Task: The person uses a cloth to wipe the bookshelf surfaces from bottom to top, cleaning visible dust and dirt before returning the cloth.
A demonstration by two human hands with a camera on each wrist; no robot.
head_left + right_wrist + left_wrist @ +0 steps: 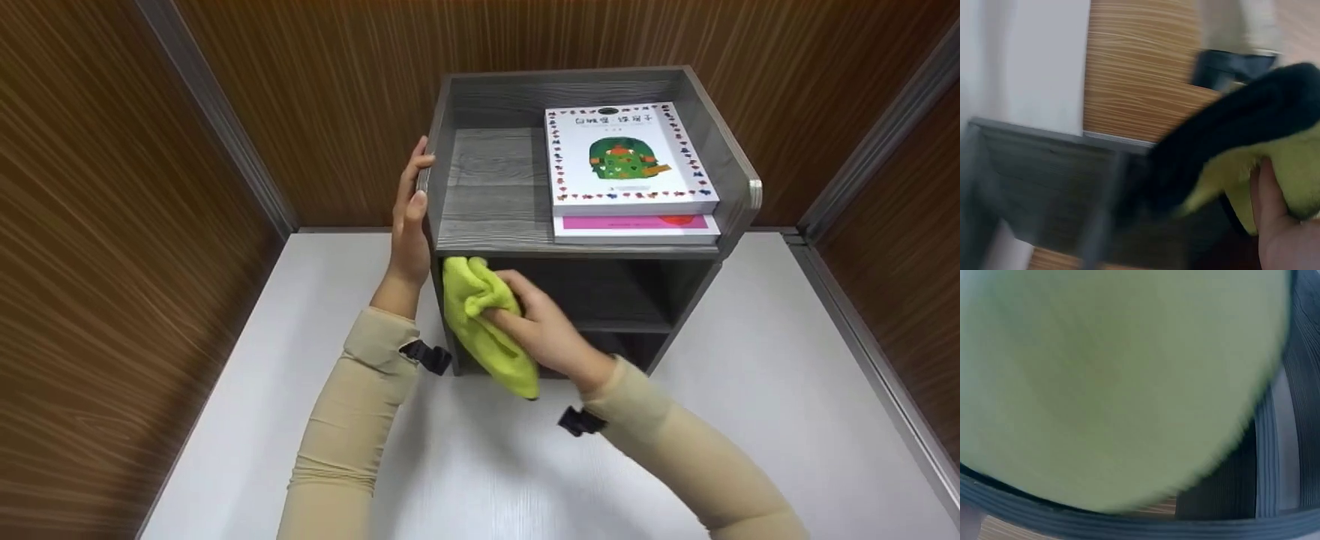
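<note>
A small grey wood-grain shelf unit (499, 187) stands against the back panel. My left hand (411, 225) rests on the outside of its left side wall, fingertips right at the upper edge. In my right hand (544, 326) a bunched yellow-green cloth (484, 330) is gripped at the front left of the unit, just under the top shelf. The right wrist view shows the cloth (1292, 169) with a dark underside, the fingers tucked into its folds. Close to the lens, the cloth (1117, 382) fills most of the left wrist view, blurred.
Two books lie stacked on the right of the top shelf, a white picture book (630, 161) over a pink-and-white one (637, 227). Below are dark compartments (611, 292). Brown wood-grain panels (97, 187) enclose the white table (480, 465) on the left, back and right.
</note>
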